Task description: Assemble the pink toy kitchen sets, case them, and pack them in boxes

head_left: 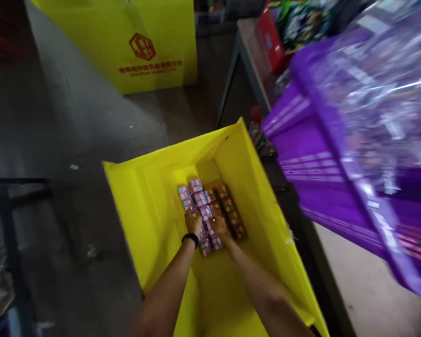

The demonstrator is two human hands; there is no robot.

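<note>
Both my arms reach down into a deep yellow bin (143,187). On its floor lie small clear packs (200,199) with pink and blue pieces inside, set close together in rows. My left hand (193,222), with a black band at the wrist, is closed on the packs at the left of the group. My right hand (219,228) is closed at their right side, its fingertips on the packs. Blur and the hands hide exactly which packs are gripped. Beside my right hand, darker packs with orange and green pieces (232,213) lie in rows.
A purple crate (312,154) heaped with clear plastic packs (382,93) stands at the right, close to the bin. Behind it, a red box (272,40) rests on a table (250,51). Another yellow bin (161,42) with red lettering stands ahead on the grey floor (80,117).
</note>
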